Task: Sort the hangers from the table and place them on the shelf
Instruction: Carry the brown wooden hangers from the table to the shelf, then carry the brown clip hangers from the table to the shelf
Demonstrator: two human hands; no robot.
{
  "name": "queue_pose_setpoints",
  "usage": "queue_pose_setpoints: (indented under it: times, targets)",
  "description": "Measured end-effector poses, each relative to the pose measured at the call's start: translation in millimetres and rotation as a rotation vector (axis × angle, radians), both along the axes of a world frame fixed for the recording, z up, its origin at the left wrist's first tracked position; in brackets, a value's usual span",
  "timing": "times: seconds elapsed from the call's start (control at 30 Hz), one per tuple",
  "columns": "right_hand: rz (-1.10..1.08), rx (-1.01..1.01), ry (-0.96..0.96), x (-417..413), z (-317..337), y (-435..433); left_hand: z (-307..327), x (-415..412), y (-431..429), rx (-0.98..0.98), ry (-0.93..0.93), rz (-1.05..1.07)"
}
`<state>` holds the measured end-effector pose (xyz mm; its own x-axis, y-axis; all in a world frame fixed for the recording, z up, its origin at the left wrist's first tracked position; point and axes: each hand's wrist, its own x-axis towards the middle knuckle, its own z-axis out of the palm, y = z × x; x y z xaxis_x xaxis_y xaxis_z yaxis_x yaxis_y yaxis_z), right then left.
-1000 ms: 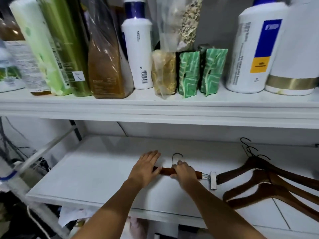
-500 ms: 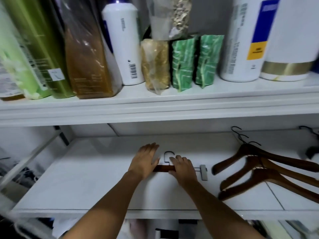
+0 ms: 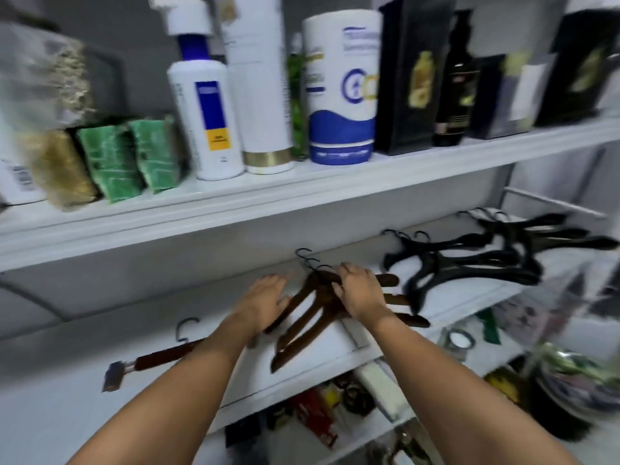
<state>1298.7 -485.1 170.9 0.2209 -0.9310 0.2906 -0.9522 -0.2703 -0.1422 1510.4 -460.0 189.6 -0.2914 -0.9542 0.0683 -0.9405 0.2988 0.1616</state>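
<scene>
Three brown wooden hangers [image 3: 303, 325] lie stacked on the white lower shelf [image 3: 84, 391]. My right hand [image 3: 360, 292] lies on top of them, fingers curled over the bars near the hooks. My left hand [image 3: 265, 302] rests flat with fingers spread against their left ends. A brown clip hanger [image 3: 157, 357] with a metal clip and a hook lies alone to the left, partly hidden by my left forearm. A pile of black hangers [image 3: 476, 260] sits further right on the same shelf.
The upper shelf [image 3: 302, 193] carries white bottles [image 3: 208, 105], green packets [image 3: 131, 156], a white and blue tub [image 3: 342, 88] and black boxes [image 3: 412, 72]. Below the lower shelf lie mixed small items, a tape roll [image 3: 458, 340] and stacked dishes [image 3: 577, 387].
Both hands left the clip hanger, which now lies alone at the left. The hands moved right onto the stack of brown wooden hangers. The camera swung right, showing the black hangers.
</scene>
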Motion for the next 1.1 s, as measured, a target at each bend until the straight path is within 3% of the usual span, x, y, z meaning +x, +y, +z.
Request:
queue_pose_setpoints:
  times: [0.57, 1.1]
  targets:
    - [-0.454, 0.008, 0.063, -346, 23, 101, 25, -353, -4, -0.072, 0.061, -0.418]
    - [-1.036, 0.11, 0.025, -568, -7, 283, 3, -659, 74, -0.053, 0.078, -0.973]
